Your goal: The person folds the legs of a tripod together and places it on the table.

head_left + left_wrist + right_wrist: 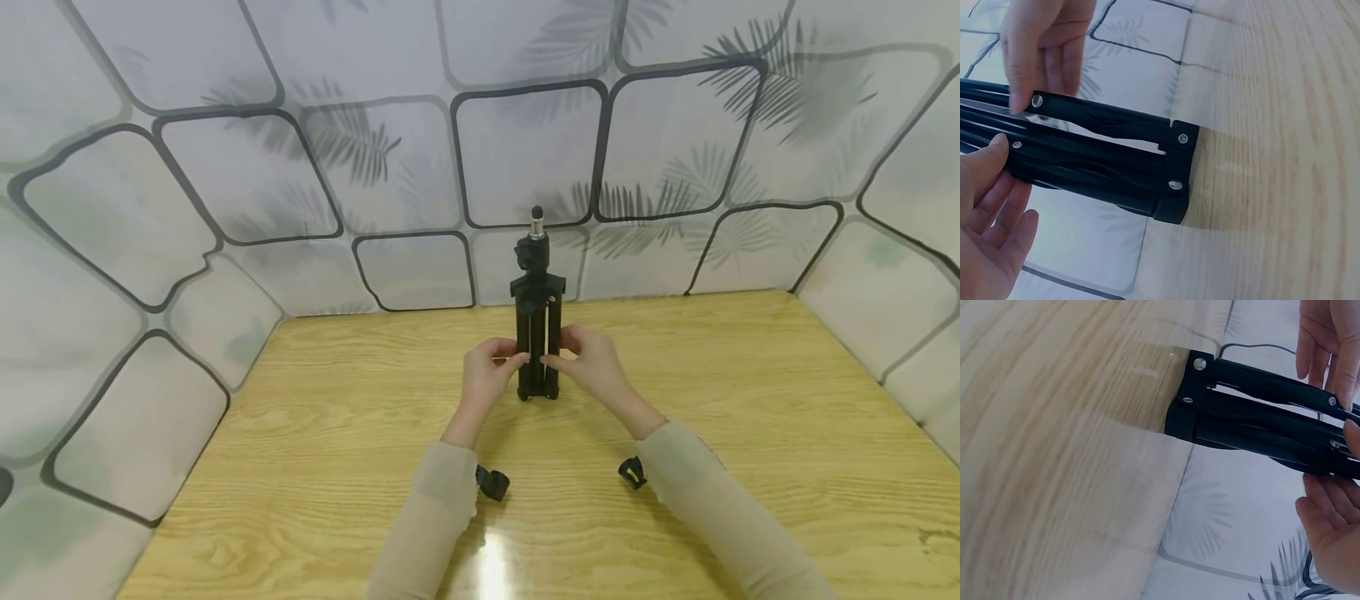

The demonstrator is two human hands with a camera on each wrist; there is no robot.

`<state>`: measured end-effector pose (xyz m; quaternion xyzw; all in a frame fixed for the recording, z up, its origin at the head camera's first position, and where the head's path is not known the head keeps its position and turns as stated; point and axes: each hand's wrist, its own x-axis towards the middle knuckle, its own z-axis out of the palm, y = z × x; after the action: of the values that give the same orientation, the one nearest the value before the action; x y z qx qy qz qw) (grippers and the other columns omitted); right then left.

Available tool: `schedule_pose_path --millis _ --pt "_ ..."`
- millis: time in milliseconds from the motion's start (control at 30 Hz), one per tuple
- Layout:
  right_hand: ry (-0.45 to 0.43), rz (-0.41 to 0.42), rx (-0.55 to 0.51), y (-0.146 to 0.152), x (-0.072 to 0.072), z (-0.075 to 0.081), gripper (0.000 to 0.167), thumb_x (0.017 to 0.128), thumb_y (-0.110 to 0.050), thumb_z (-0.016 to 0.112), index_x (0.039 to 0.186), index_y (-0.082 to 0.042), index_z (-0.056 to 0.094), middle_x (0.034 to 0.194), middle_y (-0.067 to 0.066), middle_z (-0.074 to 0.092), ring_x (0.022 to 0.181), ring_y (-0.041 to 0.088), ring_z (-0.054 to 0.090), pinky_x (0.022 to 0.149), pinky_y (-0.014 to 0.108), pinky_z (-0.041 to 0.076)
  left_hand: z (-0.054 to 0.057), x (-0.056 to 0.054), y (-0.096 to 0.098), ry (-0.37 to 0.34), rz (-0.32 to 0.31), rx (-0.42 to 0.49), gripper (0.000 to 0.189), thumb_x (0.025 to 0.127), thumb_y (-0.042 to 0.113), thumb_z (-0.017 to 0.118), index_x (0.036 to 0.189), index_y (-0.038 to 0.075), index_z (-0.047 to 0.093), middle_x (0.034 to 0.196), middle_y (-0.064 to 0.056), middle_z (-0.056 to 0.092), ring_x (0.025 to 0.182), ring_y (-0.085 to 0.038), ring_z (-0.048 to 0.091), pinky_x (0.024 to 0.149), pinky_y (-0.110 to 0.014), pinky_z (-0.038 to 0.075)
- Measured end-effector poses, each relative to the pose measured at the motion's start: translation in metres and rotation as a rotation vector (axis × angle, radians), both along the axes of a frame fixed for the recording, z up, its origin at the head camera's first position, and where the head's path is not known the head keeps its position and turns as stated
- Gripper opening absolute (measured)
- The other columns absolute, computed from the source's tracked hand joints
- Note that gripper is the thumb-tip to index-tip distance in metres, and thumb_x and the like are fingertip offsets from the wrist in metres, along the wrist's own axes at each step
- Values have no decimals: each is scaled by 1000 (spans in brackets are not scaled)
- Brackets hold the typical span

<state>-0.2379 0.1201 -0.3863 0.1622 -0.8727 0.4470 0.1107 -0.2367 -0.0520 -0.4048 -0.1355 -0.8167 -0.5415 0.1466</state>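
A folded black tripod [534, 292] stands upright on the wooden table, its legs drawn together and a silver post with a dark tip on top. My left hand [487, 367] pinches its left side low down, thumb in front and fingers behind. On the opposite side my right hand [592, 358] holds another leg in the same way. Both wrist views show the tripod's lower end [1175, 172] resting on the tabletop, with silver rivets on the legs [1260, 419]. Parts of the fingertips are hidden behind the legs.
The wooden table [337, 417] reaches back to a patterned cloth wall [405, 275], which also rises at both sides. Small black devices [492, 483] show beside the sleeves at each wrist. A glare spot [492, 558] lies near the front.
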Motion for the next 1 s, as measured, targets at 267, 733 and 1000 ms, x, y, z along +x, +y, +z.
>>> schedule_pose_path --millis 267,733,1000 --pt "-69 60 159 5 -5 -7 32 77 -19 70 100 1 60 95 14 63 89 30 58 78 46 44 1 -1 0 -18 2 -4 19 79 18 67 91 2 66 87 -7 65 83 -18 60 70 -24 49" --pt "-148 195 282 6 -17 -27 26 71 -7 73 93 3 62 77 9 65 70 21 62 64 34 50 4 -1 -1 -34 6 -27 20 80 18 67 92 3 66 87 -6 65 83 -17 60 71 -26 49" --pt "-164 209 328 4 -19 -33 25 66 -7 76 85 4 64 68 7 64 60 16 59 55 29 48 3 -1 -1 -48 15 -28 21 79 18 67 93 3 66 87 -6 65 83 -16 60 71 -25 48"
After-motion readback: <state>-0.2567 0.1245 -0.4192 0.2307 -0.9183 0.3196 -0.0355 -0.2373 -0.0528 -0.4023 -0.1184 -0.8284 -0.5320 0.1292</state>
